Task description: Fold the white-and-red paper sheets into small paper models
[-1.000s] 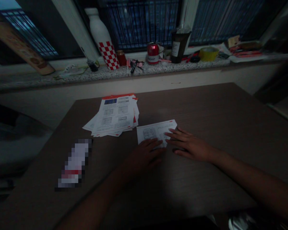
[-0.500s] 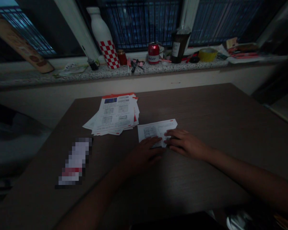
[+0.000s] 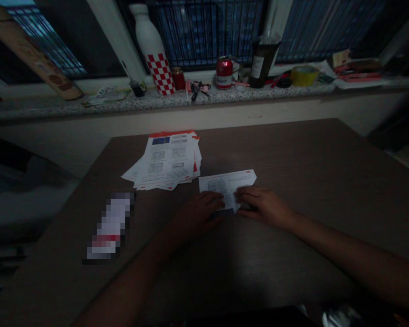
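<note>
A folded sheet of printed paper (image 3: 230, 184) lies on the brown table in front of me, its upper right corner cut at a slant. Along its near edge a dark blue strip shows. My left hand (image 3: 199, 211) is at the paper's lower left, fingers bent over the print and thumb near the lower edge. From the right, my right hand (image 3: 264, 204) closes its curled fingers on the sheet, thumb by the pointed lower corner. Both hands cover parts of the paper, and dimness hides the exact thumb contact.
A pile of printed sheets (image 3: 170, 163) lies to the upper left. Nearer on the left is a pixelated flat object (image 3: 111, 222). Along the stone windowsill (image 3: 122, 103) stand a checkered white bottle (image 3: 160, 72), a red can (image 3: 224, 72), a dark cup (image 3: 259, 66) and yellow tape (image 3: 303, 76).
My left hand has drawn slightly left, uncovering more print and the blue strip. My right fingers are more curled. The whole view has shifted a little.
</note>
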Tool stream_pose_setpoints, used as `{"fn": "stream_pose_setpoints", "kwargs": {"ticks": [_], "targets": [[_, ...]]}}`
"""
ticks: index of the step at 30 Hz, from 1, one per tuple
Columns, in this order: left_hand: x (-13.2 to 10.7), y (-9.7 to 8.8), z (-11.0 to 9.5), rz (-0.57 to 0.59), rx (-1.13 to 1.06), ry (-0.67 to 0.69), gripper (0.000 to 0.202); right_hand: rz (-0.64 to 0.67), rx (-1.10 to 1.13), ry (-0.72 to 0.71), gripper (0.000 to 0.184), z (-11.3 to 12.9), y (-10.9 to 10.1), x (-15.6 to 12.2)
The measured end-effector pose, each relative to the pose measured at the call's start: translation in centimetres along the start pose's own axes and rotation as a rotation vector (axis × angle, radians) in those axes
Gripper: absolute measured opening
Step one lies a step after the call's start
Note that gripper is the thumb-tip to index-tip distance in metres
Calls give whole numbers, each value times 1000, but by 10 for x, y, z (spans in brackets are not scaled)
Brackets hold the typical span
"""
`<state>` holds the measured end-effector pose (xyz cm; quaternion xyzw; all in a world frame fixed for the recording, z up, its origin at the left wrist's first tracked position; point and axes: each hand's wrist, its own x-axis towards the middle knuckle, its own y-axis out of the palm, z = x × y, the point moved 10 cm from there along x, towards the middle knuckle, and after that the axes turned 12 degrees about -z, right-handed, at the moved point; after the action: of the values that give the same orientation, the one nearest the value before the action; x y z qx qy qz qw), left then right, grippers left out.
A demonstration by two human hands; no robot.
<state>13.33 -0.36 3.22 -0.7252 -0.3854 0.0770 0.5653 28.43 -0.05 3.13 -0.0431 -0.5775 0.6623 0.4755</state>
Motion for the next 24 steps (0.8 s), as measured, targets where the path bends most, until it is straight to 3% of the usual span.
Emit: {"fn": "stream_pose_setpoints", "kwargs": {"ticks": [24], "targets": [[4,-5,-1,-59,-7,-21,30,-92,90,134,22,-9,-3,-2]]}}
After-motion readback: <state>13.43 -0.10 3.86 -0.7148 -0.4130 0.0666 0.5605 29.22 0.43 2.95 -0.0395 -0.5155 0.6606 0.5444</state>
